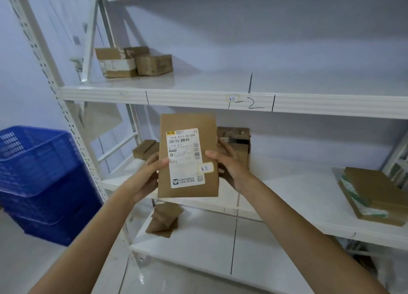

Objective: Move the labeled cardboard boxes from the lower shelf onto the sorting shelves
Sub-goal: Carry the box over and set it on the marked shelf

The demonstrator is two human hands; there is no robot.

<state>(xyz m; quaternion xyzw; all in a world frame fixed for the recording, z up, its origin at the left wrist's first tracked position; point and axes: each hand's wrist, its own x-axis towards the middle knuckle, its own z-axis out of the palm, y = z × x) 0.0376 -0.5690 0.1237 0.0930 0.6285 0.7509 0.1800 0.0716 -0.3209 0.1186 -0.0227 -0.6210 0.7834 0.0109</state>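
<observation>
A flat cardboard box [187, 123] with a white shipping label reading "A313" is held upright in front of the white shelving, label toward me. My left hand [150, 172] grips its left edge and my right hand [229, 161] grips its right edge. It hangs in the air in front of the middle shelf [287, 196]. On the lower shelf [198, 245] lie flat cardboard boxes [164, 219] stacked at the left. The upper shelf [198, 98] carries a handwritten mark "1-2" on its front edge.
Several boxes [134, 61] sit at the back left of the upper shelf. On the middle shelf are a small box [144, 149], a taller box [239, 143] behind my right hand, and flat boxes [373, 194] at right. Blue stacked crates [42, 178] stand left.
</observation>
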